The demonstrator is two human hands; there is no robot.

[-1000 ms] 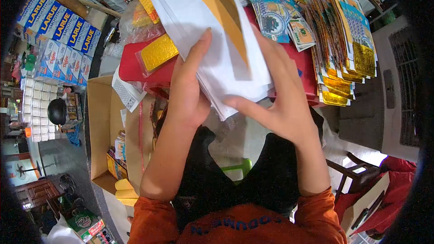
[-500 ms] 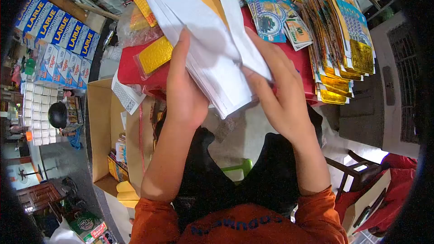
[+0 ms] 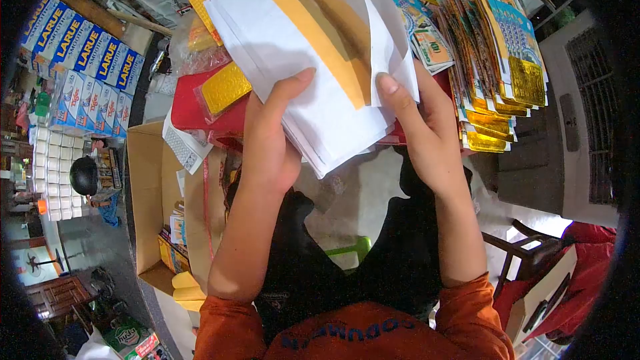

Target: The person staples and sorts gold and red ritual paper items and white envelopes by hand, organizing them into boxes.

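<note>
A stack of white paper sheets (image 3: 260, 40) is held tilted above the red table (image 3: 207, 115). My left hand (image 3: 270, 133) grips its lower left side, thumb on top and fingers hidden underneath. A yellow-orange strip (image 3: 307, 27) shows on the top face. At the right side, my right hand (image 3: 427, 133) pinches a lifted, curling white sheet with its thumb in front; its other fingers are behind the paper. Near my left hand lies a wrapped gold packet (image 3: 227, 90). Blue printed paper notes (image 3: 407, 10) lie partly covered behind the sheets.
Layered paper bundles with gold foil (image 3: 497, 60) stand at the table's right. An open cardboard box (image 3: 150, 193) sits at lower left, with beer cartons (image 3: 80, 40) beyond it. A wooden chair (image 3: 523, 247) is at right.
My right hand has pulled the top sheet up and to the right, uncovering more of the yellow-orange strip. My left thumb has slid further onto the stack.
</note>
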